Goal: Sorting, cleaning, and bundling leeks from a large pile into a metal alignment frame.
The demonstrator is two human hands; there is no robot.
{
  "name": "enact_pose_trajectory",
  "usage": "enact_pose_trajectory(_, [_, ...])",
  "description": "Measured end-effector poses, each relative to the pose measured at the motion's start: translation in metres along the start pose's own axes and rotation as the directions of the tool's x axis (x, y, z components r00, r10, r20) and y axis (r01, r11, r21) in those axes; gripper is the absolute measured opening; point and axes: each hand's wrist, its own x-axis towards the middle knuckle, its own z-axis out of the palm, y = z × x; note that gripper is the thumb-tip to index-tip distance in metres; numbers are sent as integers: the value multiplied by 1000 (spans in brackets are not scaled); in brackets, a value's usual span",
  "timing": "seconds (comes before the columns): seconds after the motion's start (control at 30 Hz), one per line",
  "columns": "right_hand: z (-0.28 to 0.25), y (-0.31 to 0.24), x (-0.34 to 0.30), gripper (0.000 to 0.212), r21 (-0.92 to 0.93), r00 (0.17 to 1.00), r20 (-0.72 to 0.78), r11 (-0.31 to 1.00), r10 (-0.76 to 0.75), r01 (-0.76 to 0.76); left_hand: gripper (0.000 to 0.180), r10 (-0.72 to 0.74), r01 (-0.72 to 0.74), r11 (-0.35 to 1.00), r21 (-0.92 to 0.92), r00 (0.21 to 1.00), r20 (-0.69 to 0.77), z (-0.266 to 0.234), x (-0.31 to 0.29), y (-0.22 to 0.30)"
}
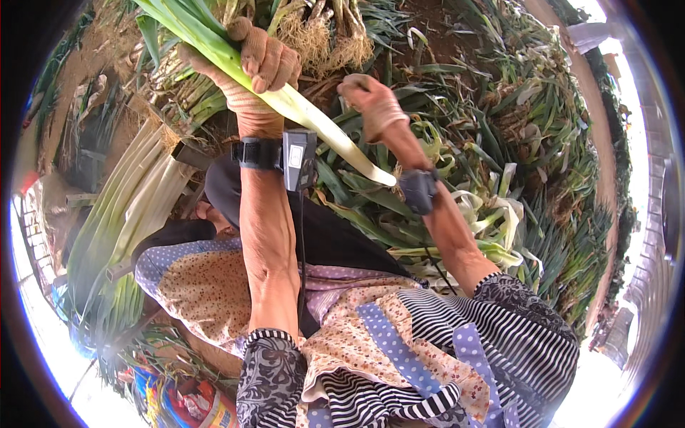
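A: What do we log nearest to us?
B: The floral apron and the left forearm, with a boxy wrist device strapped on.

A: Hands?
B: Left hand: fingers wrapped around the shank of a leek, thumb side pressed against it. Right hand: beside the leek, apart from it, fingers bent inward. We cannot tell whether they close fully or pinch a scrap of leaf.

A: Where does the leek lie?
B: Aslant in the air: green leaves toward upper left, white base toward the right wrist strap. We see no root tuft at the base. Contact with the strap: cannot tell.

A: Which step do we enter?
B: Stripping outer leaves, we judge; the shank looks clean and pale, so this piece seems nearly done.

A: What does the next move call for?
B: Probably a check for loose leaf, then a turn to the left, keeping the shank unbent, to lay it along the bundle of cleaned leeks.

A: Farther out?
B: Rooted leeks beyond the left hand, a heap of leek leaves to the right, and past that a bare brown strip of ground.
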Motion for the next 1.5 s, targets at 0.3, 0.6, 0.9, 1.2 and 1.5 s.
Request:
enact_pose_trajectory(0.3, [-24,-91,-82,32,285,950,173,910,262,-302,59,31,-20,996,82,989,-143,6,-4,-6])
enact_pose_trajectory(0.6, [11,-40,-76,21,48,998,17,997,-68,67,53,15,-1,996,95,989,-149,1,-11,2])
enact_pose_trajectory(0.9, [20,128,-139,21,-376,922,41,860,386,-344,52,81,-36,988,149,949,-305,11,-5,-2])
enact_pose_trajectory(1.2, [-29,118,-258,22,-606,824,-140,610,550,-510,63,85,30,977,211,852,-516,-10,-13,43])
enact_pose_trajectory(1.5, [-141,149,-336,35,-450,676,-182,550,714,-703,54,544,-5,822,570,305,-782,-23,-5,42])
